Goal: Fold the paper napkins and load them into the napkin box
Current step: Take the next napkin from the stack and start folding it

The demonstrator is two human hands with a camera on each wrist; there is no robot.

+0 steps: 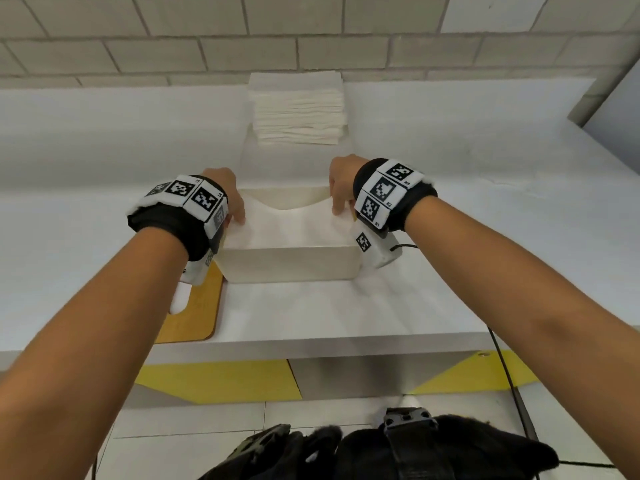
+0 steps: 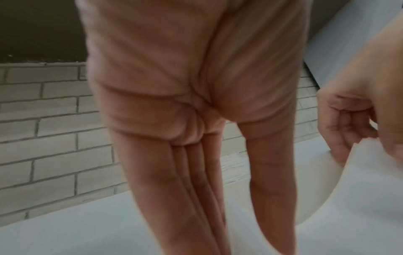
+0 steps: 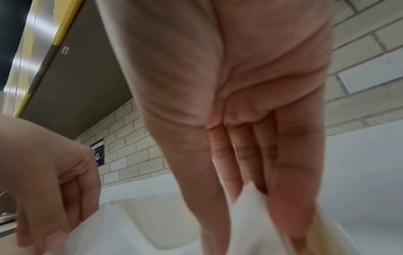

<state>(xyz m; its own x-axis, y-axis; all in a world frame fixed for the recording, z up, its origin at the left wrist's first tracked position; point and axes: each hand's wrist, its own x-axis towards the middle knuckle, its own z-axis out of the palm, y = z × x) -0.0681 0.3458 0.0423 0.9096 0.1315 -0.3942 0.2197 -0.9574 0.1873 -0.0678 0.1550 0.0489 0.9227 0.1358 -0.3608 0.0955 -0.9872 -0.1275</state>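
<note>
A white napkin box stands open on the white counter. A folded white napkin sags across its top, with the far edge dipping in the middle. My left hand pinches the napkin's left end and my right hand pinches its right end. In the left wrist view the left hand points down, thumb and fingers on either side of the napkin. The right wrist view shows the right hand with the napkin between thumb and fingers. A stack of unfolded napkins lies behind the box.
A yellow board lies left of the box, partly under my left wrist. A grey brick wall rises close behind the counter. The counter's front edge runs below the box, and a black cable hangs off it at the right.
</note>
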